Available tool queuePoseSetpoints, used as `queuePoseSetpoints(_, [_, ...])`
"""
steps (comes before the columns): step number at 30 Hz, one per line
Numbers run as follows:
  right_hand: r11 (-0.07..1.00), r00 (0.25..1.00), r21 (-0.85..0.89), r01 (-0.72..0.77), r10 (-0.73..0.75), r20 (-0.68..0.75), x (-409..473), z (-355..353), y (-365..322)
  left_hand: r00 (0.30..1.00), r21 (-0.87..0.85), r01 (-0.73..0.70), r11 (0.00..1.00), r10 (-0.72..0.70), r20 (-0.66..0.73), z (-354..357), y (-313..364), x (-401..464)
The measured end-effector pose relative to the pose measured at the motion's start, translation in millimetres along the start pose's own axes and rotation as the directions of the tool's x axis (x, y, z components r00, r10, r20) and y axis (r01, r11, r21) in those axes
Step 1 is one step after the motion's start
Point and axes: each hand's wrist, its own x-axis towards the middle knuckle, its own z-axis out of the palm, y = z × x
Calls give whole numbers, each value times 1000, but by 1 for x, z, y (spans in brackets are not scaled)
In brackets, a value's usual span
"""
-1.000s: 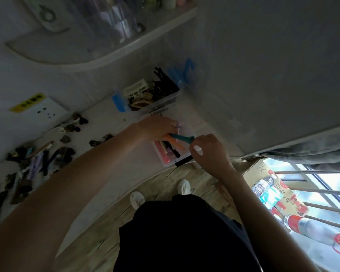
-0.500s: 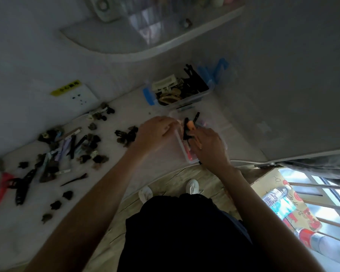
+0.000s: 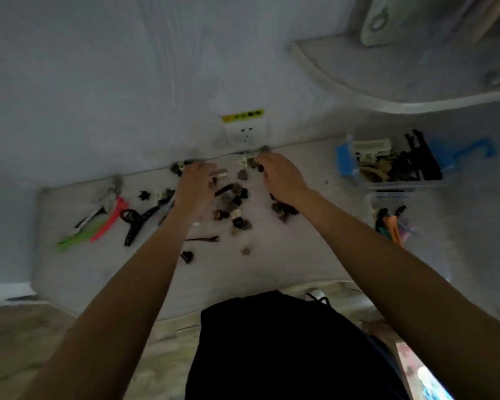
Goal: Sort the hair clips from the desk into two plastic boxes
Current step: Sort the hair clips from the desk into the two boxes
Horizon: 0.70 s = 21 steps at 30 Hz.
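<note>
Both hands reach over a white desk [image 3: 272,264] by a plain white wall. The left hand [image 3: 195,183] has loosely curled fingers over small dark claw clips [image 3: 231,203], apparently touching them; I can't tell if it grips any. The right hand [image 3: 280,177] has bent fingers by a whitish clip [image 3: 244,160]; grip unclear. Two clear plastic boxes sit well right of the fingers: blue-latched box [image 3: 347,160] and nearer box [image 3: 371,203].

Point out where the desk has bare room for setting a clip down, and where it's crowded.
Bare: the near edge of the desk, below the small loose clips, and the strip between the right hand and the two boxes. Crowded: the clip pile between both hands, and the long clips at left.
</note>
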Motion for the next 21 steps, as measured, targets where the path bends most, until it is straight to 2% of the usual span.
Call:
queuePoseSetpoints(4, [995, 998, -93, -31, 36, 57, 36, 16, -1, 995, 145, -86, 986, 78, 61, -9, -7, 20])
queuePoseSetpoints(6, [985, 998, -166, -41, 49, 41, 34, 21, 0, 991, 196, -95, 976, 74, 111, -4, -10, 23])
queuePoseSetpoints(10, [967, 996, -240, -88, 87, -16, 12, 27, 3, 990, 183, -89, 979, 66, 127, 2, -13, 31])
queuePoseSetpoints(14, [963, 990, -229, -144, 140, -33, -6, 30, 9, 987, 100, -67, 993, 51, 155, 7, -7, 36])
queuePoseSetpoints(17, [966, 982, -179, -187, 181, -49, -9, 21, 12, 982, -58, -9, 998, 19, 187, 10, -5, 35])
queuePoseSetpoints(21, [983, 996, -182, -38, 22, -87, 17, 8, 2, 990, -287, 23, 958, 19, 142, 12, -9, 26])
